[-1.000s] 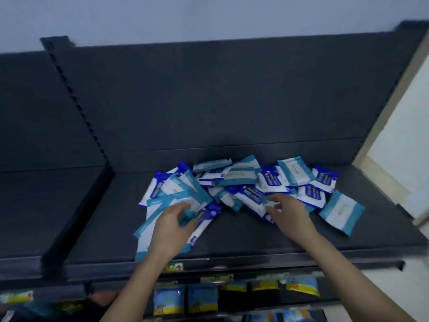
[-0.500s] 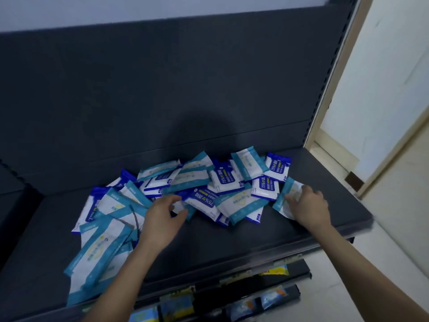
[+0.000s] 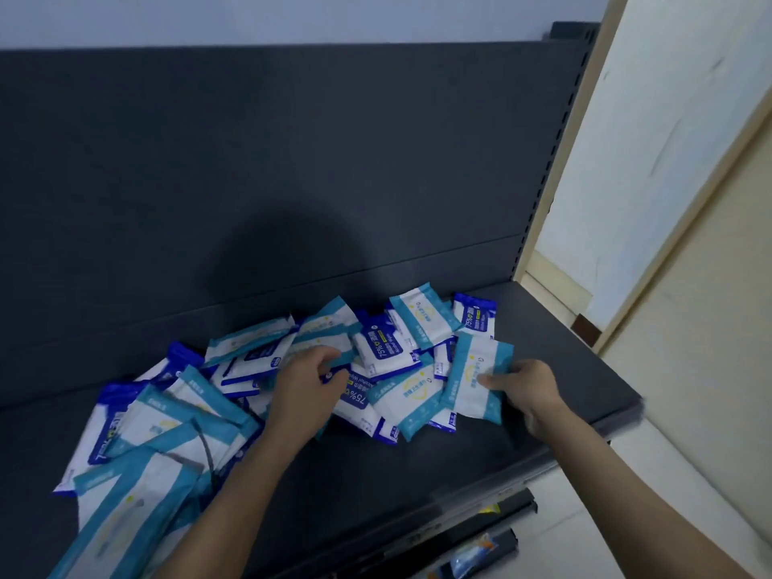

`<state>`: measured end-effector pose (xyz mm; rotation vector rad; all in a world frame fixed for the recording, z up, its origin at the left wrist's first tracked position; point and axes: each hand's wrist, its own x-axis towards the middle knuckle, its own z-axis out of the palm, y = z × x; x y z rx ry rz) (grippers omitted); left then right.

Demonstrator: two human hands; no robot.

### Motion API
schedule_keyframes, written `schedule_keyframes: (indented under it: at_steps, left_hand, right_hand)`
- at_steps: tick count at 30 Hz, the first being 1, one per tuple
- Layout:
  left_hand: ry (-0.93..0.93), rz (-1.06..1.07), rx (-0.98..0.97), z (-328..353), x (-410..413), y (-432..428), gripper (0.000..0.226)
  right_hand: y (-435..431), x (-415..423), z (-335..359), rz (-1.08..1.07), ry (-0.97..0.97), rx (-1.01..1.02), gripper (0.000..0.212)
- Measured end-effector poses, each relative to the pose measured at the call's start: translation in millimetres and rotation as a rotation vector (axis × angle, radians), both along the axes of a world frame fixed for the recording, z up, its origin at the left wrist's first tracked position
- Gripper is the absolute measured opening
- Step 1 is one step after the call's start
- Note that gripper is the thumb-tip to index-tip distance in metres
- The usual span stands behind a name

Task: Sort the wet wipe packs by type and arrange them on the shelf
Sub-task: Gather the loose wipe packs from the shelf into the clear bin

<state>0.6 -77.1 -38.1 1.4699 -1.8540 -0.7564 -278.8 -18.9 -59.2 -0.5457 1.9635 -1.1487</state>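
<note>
On the dark shelf (image 3: 564, 369), our right hand (image 3: 530, 390) grips a teal-edged wipe pack (image 3: 476, 374), likely to separate its type; our left hand (image 3: 307, 390) pinches a second teal-edged pack (image 3: 340, 359) in the mixed heap (image 3: 388, 348).

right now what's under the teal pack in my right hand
The teal pack pinched by the right hand overlaps the edge of a dark blue pack; whatever else lies beneath is covered.

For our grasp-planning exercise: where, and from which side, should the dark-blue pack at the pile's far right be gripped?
Probably pinch the dark-blue pack by its exposed right edge, coming from the right over the shelf. It is flat, and its near end is covered by the teal pack the right hand holds.
</note>
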Motion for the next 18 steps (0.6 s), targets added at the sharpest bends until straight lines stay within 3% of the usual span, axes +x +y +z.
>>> schedule_keyframes:
  at_steps: [3, 7, 10, 13, 18]
  left_hand:
    - [-0.035, -0.074, 0.008, 0, -17, -9, 0.031]
    - [-0.162, -0.129, 0.054, 3, -39, -27, 0.042]
    - [-0.319, -0.152, 0.133, 1, -55, -39, 0.056]
    - [-0.463, -0.175, 0.177, -3, -69, -45, 0.055]
    - [-0.419, -0.161, 0.22, -10, -86, -46, 0.061]
  right_hand:
    - [-6, -2, 5, -0.072, -0.047, -0.098, 0.012]
    - [-28, -13, 17, -0.106, 0.033, -0.125, 0.01]
    - [-47, -20, 19, -0.076, -0.058, -0.122, 0.01]
    - [-68, -24, 20, -0.056, -0.188, -0.12, 0.006]
    - [-97, -25, 22, 0.029, -0.217, -0.117, 0.024]
